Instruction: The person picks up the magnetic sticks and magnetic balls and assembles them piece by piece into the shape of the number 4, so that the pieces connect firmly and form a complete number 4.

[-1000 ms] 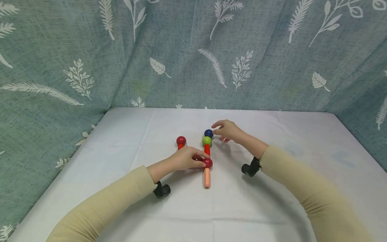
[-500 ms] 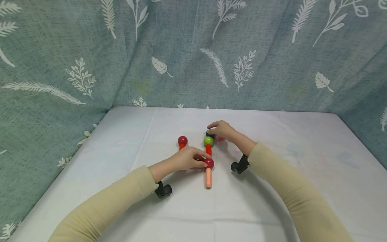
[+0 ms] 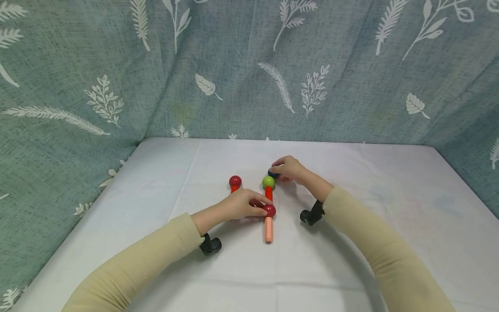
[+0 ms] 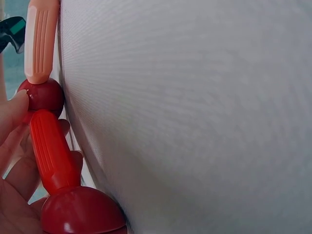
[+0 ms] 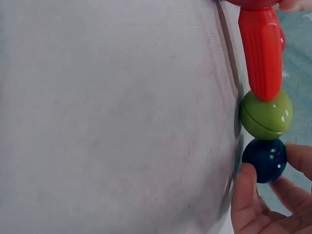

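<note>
My left hand [image 3: 243, 203] holds a red ball [image 4: 48, 100] between thumb and fingers. A peach stick [image 3: 268, 229] touches this ball and points toward the front of the table. From its far side, a red stick [image 5: 261, 53] runs to a green ball [image 5: 267, 117]. Another red stick [image 4: 51, 151] leads to a second red ball [image 3: 235, 181] at the left, partly hidden by the left hand in the head view. My right hand [image 3: 290, 168] pinches a blue ball [image 5: 264, 161] at the green ball's far end; the two balls look touching or nearly so.
A white cloth [image 3: 331, 268] covers the table under the pieces. Patterned green-blue fabric [image 3: 241, 69] hangs behind and along the left side. Black wrist cameras [image 3: 312, 214] hang below both wrists near the table.
My right hand has moved left onto the blue ball and taken it between its fingers, then shifted it slightly right. The left hand keeps its hold on the red ball.
</note>
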Action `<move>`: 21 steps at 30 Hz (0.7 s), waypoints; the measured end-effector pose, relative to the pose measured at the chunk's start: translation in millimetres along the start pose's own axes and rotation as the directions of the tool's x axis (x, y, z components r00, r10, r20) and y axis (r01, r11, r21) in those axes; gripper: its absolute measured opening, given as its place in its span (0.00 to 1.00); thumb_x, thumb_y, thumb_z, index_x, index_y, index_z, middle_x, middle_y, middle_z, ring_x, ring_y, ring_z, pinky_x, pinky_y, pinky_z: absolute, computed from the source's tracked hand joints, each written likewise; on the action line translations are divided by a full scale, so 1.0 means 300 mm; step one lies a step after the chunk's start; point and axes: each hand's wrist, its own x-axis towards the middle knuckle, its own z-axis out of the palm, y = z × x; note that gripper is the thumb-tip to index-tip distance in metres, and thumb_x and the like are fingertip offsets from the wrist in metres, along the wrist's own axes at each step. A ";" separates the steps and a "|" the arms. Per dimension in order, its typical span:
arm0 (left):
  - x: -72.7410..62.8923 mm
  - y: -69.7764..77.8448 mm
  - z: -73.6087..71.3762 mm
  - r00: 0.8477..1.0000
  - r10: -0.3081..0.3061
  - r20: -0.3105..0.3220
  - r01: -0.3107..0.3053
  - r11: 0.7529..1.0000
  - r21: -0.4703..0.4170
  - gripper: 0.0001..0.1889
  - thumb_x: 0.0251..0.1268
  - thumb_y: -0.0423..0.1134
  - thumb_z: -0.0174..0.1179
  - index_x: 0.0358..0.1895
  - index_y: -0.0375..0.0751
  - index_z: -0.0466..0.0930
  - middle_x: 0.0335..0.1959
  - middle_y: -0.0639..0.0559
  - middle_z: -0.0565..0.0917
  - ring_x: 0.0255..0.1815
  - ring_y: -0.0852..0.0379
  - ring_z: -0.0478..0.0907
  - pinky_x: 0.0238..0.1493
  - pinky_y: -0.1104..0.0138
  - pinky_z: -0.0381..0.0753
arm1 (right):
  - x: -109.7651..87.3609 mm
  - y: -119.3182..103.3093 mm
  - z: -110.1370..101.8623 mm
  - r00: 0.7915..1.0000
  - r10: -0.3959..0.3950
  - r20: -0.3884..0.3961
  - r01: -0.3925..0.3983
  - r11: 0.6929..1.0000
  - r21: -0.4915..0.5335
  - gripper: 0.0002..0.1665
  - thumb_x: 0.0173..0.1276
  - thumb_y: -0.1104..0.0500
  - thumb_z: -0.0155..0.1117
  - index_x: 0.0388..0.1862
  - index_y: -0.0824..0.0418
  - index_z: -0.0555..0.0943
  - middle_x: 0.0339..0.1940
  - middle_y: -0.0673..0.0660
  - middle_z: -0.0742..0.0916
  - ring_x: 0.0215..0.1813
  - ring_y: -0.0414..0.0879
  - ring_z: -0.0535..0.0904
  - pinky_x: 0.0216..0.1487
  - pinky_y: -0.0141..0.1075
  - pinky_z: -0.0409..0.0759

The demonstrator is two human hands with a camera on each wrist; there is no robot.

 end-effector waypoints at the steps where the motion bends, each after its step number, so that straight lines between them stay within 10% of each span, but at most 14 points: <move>1: 0.000 -0.001 0.001 1.000 0.000 0.000 0.000 1.000 0.000 0.15 0.55 0.42 0.64 0.49 0.53 0.82 0.40 0.58 0.83 0.38 0.62 0.73 0.39 0.70 0.72 | -0.005 0.002 -0.004 1.000 0.002 0.000 -0.002 1.000 0.003 0.21 0.66 0.54 0.56 0.56 0.61 0.75 0.51 0.59 0.79 0.34 0.45 0.74 0.37 0.32 0.78; 21: 0.007 -0.006 0.010 1.000 0.003 -0.016 -0.003 1.000 0.000 0.16 0.54 0.42 0.65 0.48 0.52 0.82 0.39 0.56 0.84 0.40 0.62 0.77 0.46 0.66 0.76 | -0.260 0.056 -0.026 0.988 -0.063 0.139 0.050 0.994 0.092 0.22 0.66 0.56 0.58 0.57 0.63 0.73 0.44 0.60 0.82 0.32 0.44 0.80 0.39 0.35 0.80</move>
